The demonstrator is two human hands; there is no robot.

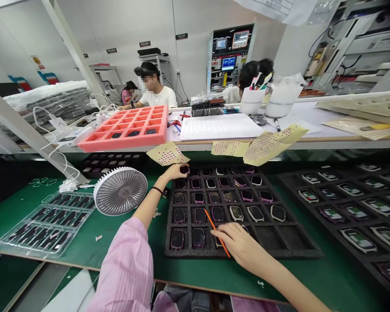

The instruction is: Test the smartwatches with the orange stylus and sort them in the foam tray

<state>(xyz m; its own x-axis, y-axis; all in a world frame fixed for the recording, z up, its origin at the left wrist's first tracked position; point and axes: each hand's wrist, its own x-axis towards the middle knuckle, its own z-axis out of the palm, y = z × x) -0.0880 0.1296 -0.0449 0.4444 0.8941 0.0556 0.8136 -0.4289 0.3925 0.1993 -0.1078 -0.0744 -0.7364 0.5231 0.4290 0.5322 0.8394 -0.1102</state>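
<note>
Our left hand (176, 172) is reaching to the far-left corner of the black foam compartment tray (208, 252), its fingers curling around a dark rectangular watch body (184, 169); we cannot tell whether they are gripping it. Our right hand (238, 242) is pinching a thin orange stick (214, 224) over the near edge. Watch bodies with purple or pale rims are filling the farther rows, the near row stopping short of the right corner; nothing is showing which are finished.
</note>
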